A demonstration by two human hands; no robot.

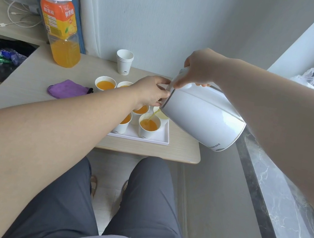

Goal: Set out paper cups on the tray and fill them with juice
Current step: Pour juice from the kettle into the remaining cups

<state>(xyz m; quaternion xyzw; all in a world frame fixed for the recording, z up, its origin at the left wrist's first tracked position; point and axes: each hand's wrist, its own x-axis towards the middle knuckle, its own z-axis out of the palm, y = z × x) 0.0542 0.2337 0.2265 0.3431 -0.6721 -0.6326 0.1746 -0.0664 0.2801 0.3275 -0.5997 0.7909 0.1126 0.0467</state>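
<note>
- on the near half of the white tray (161,138), front cup (148,126) part full of orange juice, thin stream falling into it.
- just above, tilted white kettle (204,118), spout over that cup.
- right hand (199,67) curled round the kettle's handle; left hand (152,92) pinching the kettle's rim at the lid.
- under the left wrist, two juice cups (122,123), both holding juice.
- farther back, filled cup (105,84); left of it on the table (33,80), purple cloth (67,89).
- by the wall, stack of empty cups (124,61); far left, juice bottle (60,24), roughly a third full.
</note>
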